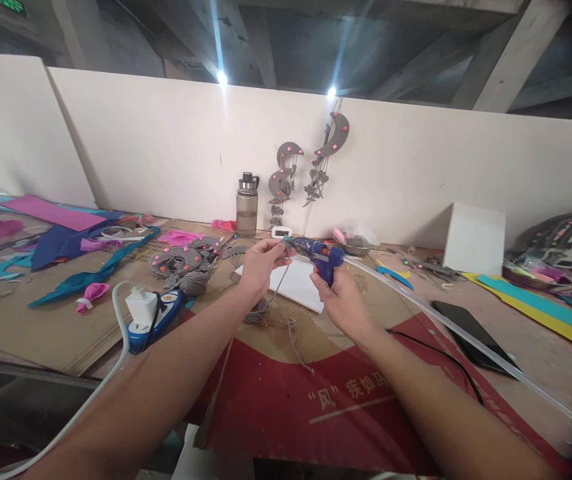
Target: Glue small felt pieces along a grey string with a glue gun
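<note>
In the head view, the right hand point(342, 297) is gripping a blue glue gun point(327, 260) above a white sheet point(299, 285); the left hand point(260, 265) is pinching gray yarn point(281, 281) near its nozzle. Cardboard point(79, 317) is partly covering the cluttered counter point(541, 320); white panels point(166, 150) are standing behind.

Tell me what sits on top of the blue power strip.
A white plug block stands on the blue power strip, with a thin black cord beside it. Whatever part of the strip lies directly beneath the block is covered and cannot be seen.
</note>
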`<state>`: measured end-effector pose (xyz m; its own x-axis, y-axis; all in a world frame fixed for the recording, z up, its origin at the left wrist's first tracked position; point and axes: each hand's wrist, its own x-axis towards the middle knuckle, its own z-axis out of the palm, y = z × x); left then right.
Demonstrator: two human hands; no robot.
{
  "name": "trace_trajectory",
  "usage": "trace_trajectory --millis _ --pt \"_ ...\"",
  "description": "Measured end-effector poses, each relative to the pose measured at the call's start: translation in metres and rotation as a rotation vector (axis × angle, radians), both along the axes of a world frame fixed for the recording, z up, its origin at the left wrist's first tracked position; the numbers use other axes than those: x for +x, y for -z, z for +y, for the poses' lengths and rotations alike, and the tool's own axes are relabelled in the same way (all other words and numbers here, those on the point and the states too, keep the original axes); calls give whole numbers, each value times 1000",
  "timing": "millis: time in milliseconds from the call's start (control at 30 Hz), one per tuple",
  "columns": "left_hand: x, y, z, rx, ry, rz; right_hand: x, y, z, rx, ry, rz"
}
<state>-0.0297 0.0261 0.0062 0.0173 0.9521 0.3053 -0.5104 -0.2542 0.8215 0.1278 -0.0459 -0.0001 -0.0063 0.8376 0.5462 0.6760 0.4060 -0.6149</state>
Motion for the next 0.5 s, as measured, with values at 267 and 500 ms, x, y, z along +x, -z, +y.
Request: trace_trajectory --millis 267,500 --pt "0 -2 -2 -19 16 -9 0 -1 0 16 1 38" --pt "0 -3 -2 -33 -3 5 1 0 1 5 -36 96"
